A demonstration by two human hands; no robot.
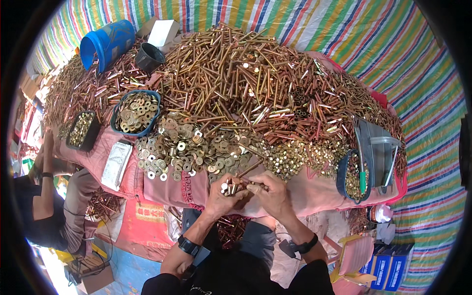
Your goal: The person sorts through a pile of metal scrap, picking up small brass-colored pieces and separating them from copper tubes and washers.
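At the near edge of the pink-covered table, my left hand [220,198] is closed round a bunch of short metal bolts [231,188], their ends facing up. One longer bronze-coloured rod [249,168] sticks out from the bunch toward the far right. Close beside it, almost touching, my right hand [273,195] is closed, its thumb and fingers pinched at the bolts; what exactly it grips is partly hidden. Just beyond my hands lie a heap of flat washers [189,147] and, to its right, a heap of small brassy nuts [295,156].
A large pile of rods [236,73] covers the table's far side. Blue tubs hold washers [136,112] and nuts [353,177]; a dark tray [82,130] holds more nuts. A blue bucket [107,45] lies tipped at far left. Another person [46,196] sits at left.
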